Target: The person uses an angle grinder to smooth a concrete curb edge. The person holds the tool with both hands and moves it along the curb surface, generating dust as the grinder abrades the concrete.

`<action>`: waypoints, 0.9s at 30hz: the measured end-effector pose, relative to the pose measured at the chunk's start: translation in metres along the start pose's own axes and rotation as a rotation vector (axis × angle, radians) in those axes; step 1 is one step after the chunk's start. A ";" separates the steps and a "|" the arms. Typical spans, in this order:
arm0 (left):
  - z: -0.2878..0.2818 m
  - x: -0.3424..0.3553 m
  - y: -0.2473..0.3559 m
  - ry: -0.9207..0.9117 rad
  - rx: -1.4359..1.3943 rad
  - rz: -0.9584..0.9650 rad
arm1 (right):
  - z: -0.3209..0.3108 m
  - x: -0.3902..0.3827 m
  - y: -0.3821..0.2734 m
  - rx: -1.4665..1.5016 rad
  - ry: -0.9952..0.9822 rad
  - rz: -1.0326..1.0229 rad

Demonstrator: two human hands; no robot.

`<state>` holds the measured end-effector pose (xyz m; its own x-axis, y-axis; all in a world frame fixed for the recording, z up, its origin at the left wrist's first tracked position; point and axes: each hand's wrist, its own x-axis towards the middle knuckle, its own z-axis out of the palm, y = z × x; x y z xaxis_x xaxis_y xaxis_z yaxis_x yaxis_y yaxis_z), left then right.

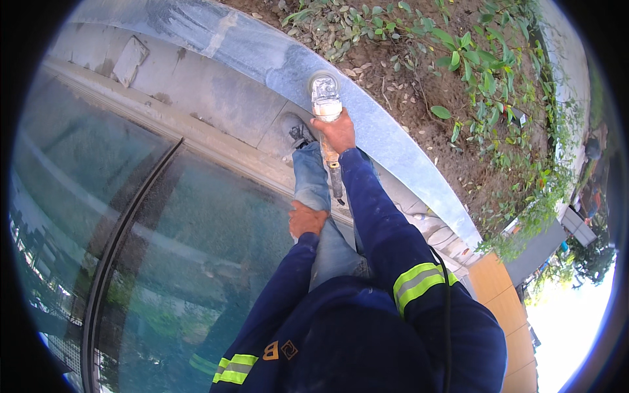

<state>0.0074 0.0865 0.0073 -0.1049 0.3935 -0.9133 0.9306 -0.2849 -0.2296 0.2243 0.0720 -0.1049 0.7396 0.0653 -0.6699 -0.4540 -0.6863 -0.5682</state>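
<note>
My right hand is closed round the body of an angle grinder, which is whitened with dust. The tool's round disc lies on the top of a curved grey stone curb, and its handle end and cord point back toward my legs. My left hand rests on the knee of my blue jeans, its fingers laid over the cloth and holding no tool. Below the grinder, one dusty shoe stands on the paving beside the curb. Blurring hides whether the disc is spinning.
Beyond the curb lies a soil bed with dry leaves and green plants. Large glass panels with a dark frame bar stand at my left. A flat stone piece lies on the ledge. A black cord hangs over my right arm.
</note>
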 end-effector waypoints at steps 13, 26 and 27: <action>0.013 -0.002 -0.003 0.000 -0.051 -0.001 | 0.024 0.013 -0.021 -0.071 -0.088 -0.069; 0.029 0.036 -0.006 0.392 -0.349 0.438 | 0.023 0.015 -0.037 -0.059 -0.073 -0.120; 0.030 0.048 -0.002 0.394 -0.585 0.607 | 0.025 0.017 -0.042 -0.076 -0.094 -0.123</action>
<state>-0.0095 0.0799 -0.0459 0.4843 0.6203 -0.6170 0.8273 -0.0952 0.5537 0.2437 0.1195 -0.1044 0.7362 0.2169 -0.6411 -0.3214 -0.7215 -0.6132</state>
